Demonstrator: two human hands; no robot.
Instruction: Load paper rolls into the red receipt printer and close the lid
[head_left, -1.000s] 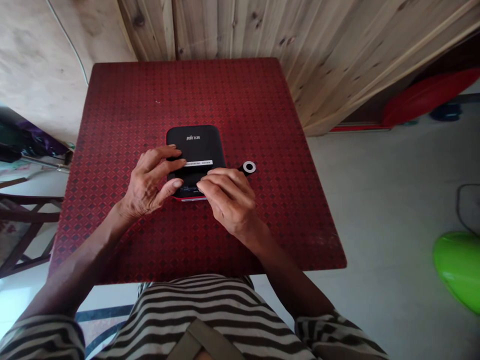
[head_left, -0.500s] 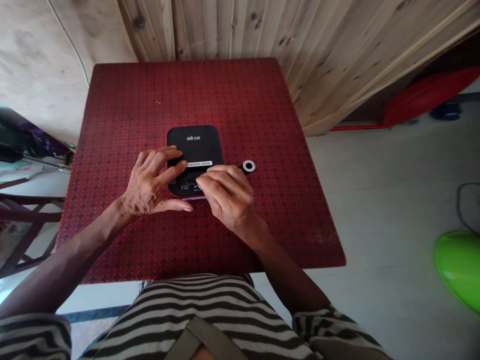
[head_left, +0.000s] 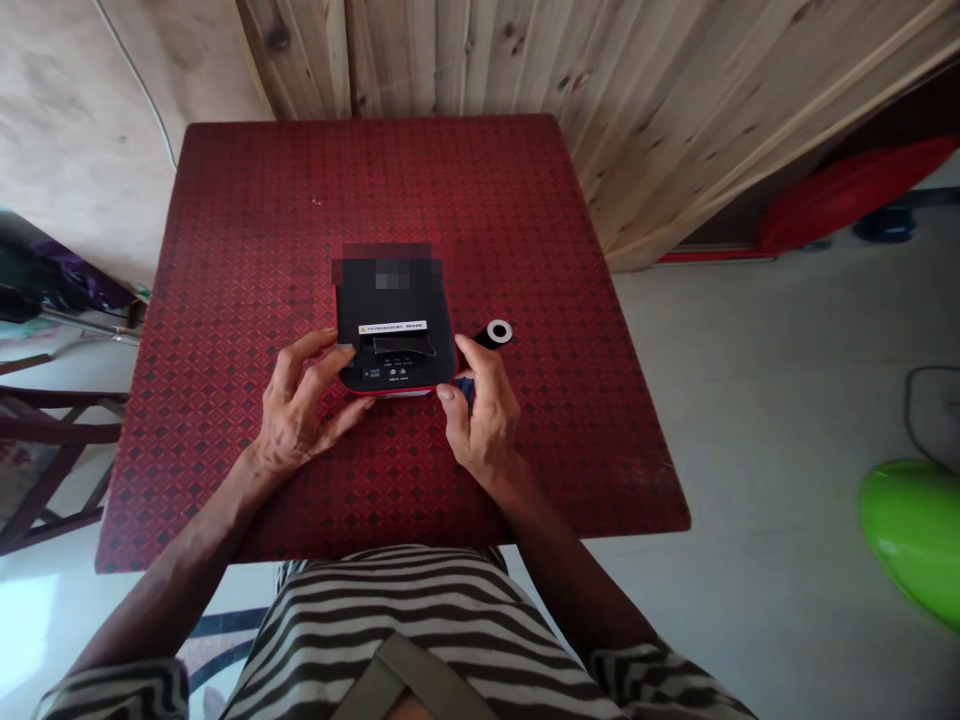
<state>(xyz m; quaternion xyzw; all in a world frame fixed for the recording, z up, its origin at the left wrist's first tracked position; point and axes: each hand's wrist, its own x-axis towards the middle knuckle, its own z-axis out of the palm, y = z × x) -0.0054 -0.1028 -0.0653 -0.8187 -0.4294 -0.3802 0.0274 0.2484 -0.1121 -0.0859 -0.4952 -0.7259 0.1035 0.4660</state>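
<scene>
A flat black device (head_left: 397,295) with a red edge lies on the red patterned table (head_left: 247,220). A white label strip (head_left: 392,328) crosses its face, and below that is a small dark piece like tape or film (head_left: 403,346). My left hand (head_left: 304,400) grips the device's left edge, fingertips on its lower left corner and thumb at the near edge. At the lower right corner, my right hand (head_left: 484,405) holds the edge between thumb and fingers. Just right of the device lies a black item with a white ring (head_left: 499,333).
A wooden plank wall (head_left: 450,60) stands behind the table. Left of the table is a dark wooden chair (head_left: 60,430). On the floor at the right sits a green rounded object (head_left: 911,530), and a red object (head_left: 855,195) is farther back.
My right hand has moved off the device's face to its lower right edge, uncovering the dark piece and printed marks. My left hand has slid slightly down along the left edge.
</scene>
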